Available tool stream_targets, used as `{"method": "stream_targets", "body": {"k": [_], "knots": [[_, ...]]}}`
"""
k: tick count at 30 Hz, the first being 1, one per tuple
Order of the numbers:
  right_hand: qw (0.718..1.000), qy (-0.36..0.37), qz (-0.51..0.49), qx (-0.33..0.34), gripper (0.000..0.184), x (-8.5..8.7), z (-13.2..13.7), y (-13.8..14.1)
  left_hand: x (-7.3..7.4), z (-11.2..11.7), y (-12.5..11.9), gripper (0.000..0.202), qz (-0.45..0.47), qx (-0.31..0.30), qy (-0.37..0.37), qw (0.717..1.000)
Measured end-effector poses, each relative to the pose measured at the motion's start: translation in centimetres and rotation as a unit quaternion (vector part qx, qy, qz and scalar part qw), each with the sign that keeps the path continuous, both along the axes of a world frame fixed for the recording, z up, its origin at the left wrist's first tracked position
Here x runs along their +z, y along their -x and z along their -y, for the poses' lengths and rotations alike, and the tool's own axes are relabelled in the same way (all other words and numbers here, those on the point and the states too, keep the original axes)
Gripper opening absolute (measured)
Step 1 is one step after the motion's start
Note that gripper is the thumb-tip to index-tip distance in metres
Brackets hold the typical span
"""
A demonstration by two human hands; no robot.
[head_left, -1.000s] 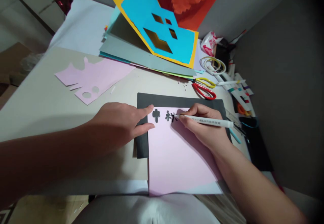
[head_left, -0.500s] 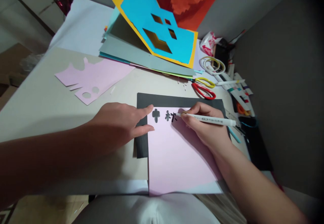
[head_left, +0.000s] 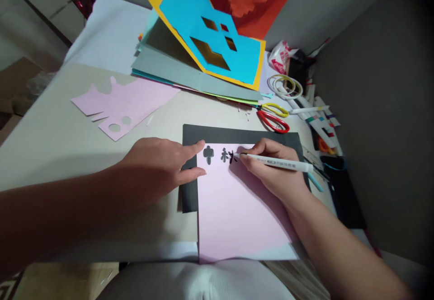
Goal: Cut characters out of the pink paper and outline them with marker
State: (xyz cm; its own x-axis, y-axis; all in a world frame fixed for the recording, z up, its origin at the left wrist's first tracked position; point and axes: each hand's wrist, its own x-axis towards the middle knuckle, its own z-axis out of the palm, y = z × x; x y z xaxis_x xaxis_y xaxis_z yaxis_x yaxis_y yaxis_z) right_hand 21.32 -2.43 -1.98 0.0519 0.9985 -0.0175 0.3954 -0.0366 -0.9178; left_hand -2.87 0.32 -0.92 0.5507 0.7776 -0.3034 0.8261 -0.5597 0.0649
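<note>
A pink sheet of paper lies partly over a black sheet. My left hand is open, thumb and index finger apart, their tips resting at the pink sheet's left edge. Between those tips stands a dark, outlined character, with a second one to its right. My right hand grips a white marker in a writing hold. The marker's tip is at the right part of the second character, made of black strokes. Part of the pink sheet is hidden by my right hand.
Scissors with red and yellow handles lie beyond the black sheet. A cut pink scrap rests at left. Behind stand a blue and yellow cut-out card and grey folded card. Tape rolls and several markers crowd the right.
The marker has shifted very slightly, its tip staying by the second character's right part. My left hand keeps its place on the sheet.
</note>
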Motion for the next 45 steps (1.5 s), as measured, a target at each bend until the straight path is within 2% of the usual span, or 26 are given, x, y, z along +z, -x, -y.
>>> {"method": "stream_targets", "body": {"k": [10, 18, 26, 35, 42, 45], "knots": [[1.000, 0.005, -0.001, -0.010, 0.017, -0.19, -0.21, 0.20, 0.25, -0.03, -0.02, 0.059, 0.001, 0.012, 0.009, 1.000], [1.000, 0.001, 0.018, -0.006, 0.018, -0.11, -0.24, 0.17, -0.49, -0.05, -0.02, 0.061, 0.001, 0.020, -0.002, 1.000], [1.000, 0.014, 0.004, -0.018, 0.020, -0.10, -0.19, -0.05, 0.07, -0.01, -0.07, 0.059, 0.000, 0.019, 0.008, 1.000], [1.000, 0.008, 0.003, -0.004, 0.017, -0.27, -0.08, -0.05, -0.69, 0.14, 0.26, 0.059, 0.010, 0.011, -0.028, 1.000], [1.000, 0.004, 0.019, -0.009, 0.015, -0.28, 0.03, 0.02, -0.15, 0.01, -0.01, 0.058, 0.017, -0.003, -0.020, 1.000], [1.000, 0.004, 0.026, 0.001, 0.015, -0.30, -0.01, -0.10, -0.04, -0.06, -0.09, 0.059, 0.007, 0.011, -0.007, 1.000]]}}
